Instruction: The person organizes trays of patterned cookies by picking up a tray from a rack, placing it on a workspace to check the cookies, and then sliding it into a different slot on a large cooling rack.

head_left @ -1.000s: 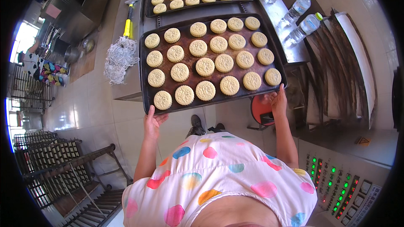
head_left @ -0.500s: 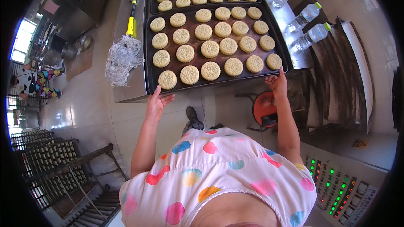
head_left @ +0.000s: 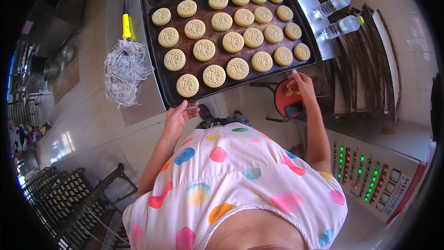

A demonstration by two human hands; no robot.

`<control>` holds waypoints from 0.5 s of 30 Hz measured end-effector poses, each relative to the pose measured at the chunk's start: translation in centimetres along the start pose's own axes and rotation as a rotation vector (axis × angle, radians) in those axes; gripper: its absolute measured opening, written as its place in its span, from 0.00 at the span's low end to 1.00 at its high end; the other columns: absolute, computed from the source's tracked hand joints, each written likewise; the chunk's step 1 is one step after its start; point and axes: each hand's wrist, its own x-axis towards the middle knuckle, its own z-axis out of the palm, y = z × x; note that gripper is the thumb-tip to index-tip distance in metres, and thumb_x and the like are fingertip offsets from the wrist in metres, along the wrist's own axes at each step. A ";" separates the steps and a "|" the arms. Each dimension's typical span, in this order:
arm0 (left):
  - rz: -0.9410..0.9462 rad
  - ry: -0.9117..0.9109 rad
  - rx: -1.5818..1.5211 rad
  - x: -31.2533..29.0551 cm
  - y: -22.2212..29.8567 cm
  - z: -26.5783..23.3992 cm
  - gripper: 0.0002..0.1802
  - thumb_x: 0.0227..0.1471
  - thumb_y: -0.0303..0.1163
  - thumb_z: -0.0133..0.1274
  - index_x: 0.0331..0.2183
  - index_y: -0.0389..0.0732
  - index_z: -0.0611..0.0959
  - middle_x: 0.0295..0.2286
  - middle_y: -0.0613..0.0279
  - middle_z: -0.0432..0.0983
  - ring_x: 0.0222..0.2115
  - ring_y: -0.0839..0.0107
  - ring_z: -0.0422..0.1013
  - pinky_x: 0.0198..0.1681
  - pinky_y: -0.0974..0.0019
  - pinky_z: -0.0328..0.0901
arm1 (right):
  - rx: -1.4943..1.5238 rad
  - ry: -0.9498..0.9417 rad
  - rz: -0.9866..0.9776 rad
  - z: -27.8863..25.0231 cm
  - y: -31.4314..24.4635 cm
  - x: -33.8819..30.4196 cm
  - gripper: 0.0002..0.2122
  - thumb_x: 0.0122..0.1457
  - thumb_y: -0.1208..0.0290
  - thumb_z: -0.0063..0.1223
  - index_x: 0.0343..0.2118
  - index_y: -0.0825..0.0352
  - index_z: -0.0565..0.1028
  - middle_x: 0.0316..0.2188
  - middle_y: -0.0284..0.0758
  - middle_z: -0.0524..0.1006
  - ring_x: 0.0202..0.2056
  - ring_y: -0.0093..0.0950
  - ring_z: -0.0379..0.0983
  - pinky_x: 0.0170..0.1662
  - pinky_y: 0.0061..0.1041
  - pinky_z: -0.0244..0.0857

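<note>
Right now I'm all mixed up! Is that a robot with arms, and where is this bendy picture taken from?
There's no robot, just a person. The camera sits on the person's head and looks down; its wide lens bends straight edges. You can see a bare left hand and bare right hand at the near edge of a dark, rectangular metal baking tray. It carries round, pale-yellow stamped pastries. I can't tell whether either hand has a firm grip. On the silver metal table, a scraper with a yellow-and-black handle and a tangled bunch of whitish strings lie left of the tray; clear plastic bottles are on the right.
</note>
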 end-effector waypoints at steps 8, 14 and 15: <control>-0.021 -0.016 -0.026 -0.1 -1.0 0.1 0.16 0.56 0.38 0.47 0.40 0.34 0.74 0.37 0.49 0.75 0.36 0.65 0.73 0.41 0.63 0.68 | -0.501 0.142 -0.666 7.8 -6.6 -2.5 0.08 0.55 0.69 0.53 0.33 0.69 0.74 0.23 0.38 0.76 0.24 0.29 0.75 0.27 0.26 0.67; 0.069 0.063 -0.084 -0.8 -1.6 0.3 0.14 0.56 0.36 0.46 0.40 0.36 0.73 0.37 0.50 0.74 0.36 0.64 0.73 0.41 0.63 0.67 | -0.741 0.151 -0.877 7.4 -8.0 -0.4 0.07 0.52 0.69 0.55 0.31 0.66 0.74 0.28 0.37 0.76 0.30 0.35 0.74 0.32 0.30 0.67; 0.065 0.091 -0.093 -1.2 -1.7 0.4 0.14 0.56 0.36 0.46 0.40 0.37 0.73 0.37 0.50 0.74 0.36 0.64 0.72 0.41 0.63 0.67 | -0.758 0.195 -0.890 6.3 -7.8 -0.1 0.07 0.51 0.69 0.55 0.31 0.66 0.74 0.29 0.37 0.76 0.30 0.35 0.74 0.32 0.30 0.67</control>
